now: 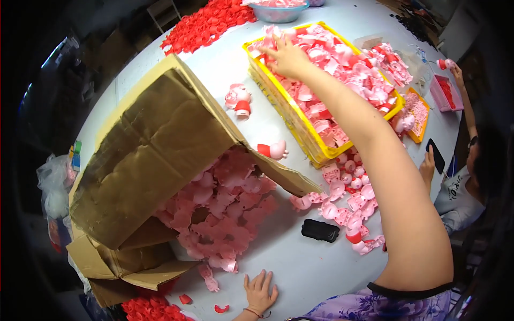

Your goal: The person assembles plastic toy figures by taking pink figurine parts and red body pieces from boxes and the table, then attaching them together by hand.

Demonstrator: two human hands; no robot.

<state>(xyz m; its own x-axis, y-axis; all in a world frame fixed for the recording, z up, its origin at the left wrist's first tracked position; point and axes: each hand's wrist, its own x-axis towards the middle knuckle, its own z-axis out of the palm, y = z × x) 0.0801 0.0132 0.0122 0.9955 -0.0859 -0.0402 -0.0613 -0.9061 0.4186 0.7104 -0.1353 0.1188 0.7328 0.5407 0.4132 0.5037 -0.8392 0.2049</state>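
Right hand [289, 60]: fingers apart over pink parts [334, 61], at the yellow crate's [284, 99] far-left corner.
Left hand [259, 293]: fingers apart, resting on white table [310, 262].
Gap: narrows nearward between crate and cardboard carton [150, 155]; two pink-and-red figures [241, 101] lie there.

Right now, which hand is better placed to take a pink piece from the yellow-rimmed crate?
Likely the right hand: it is over pink plastic pieces in the yellow-rimmed crate, while the left hand lies on the tabletop, farther away.
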